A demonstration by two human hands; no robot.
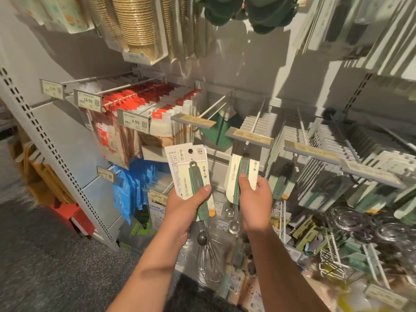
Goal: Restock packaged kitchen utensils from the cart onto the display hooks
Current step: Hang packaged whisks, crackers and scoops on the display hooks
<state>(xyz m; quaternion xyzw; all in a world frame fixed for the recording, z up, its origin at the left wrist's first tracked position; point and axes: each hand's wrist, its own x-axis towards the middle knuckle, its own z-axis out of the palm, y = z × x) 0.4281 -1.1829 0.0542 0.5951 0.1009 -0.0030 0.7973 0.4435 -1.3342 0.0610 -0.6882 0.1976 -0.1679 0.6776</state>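
Note:
My left hand grips a small stack of carded whisks, green handles on cream cards, with a wire whisk head hanging below. My right hand pinches another carded green-handled utensil and holds it up just under the tip of a white display hook with a price tag rail. The card's top reaches the hook tip; whether it is threaded on I cannot tell. To the left, another hook carries only a green item far back.
More carded utensils fill the hooks to the right. Red-and-white packets hang at the left, blue bags below them. Glass bowls and wire racks lie low right. A perforated shelf upright slants along the left.

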